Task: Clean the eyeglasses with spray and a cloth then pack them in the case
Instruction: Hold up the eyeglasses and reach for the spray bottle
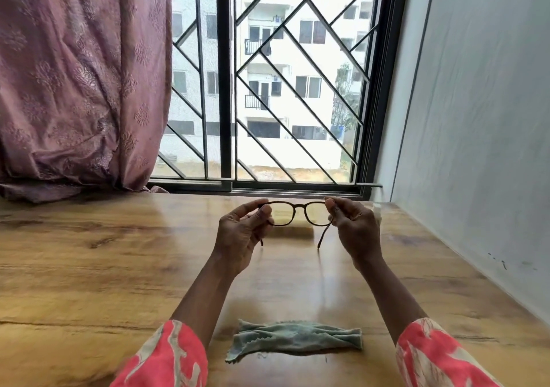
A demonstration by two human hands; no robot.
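Dark-framed eyeglasses (298,213) are held up above the wooden table (89,267), temples unfolded and pointing toward me. My left hand (241,232) pinches the left end of the frame and my right hand (354,226) pinches the right end. A crumpled grey-green cloth (294,339) lies on the table close to me, between my forearms. A pale yellowish object (293,225), possibly the case, lies on the table behind the glasses, mostly hidden. A whitish object (377,208), perhaps the spray bottle, peeks out behind my right hand.
A barred window (268,89) runs along the table's far edge. A mauve curtain (74,83) hangs at the left and spills onto the table. A pale wall (476,119) borders the table on the right.
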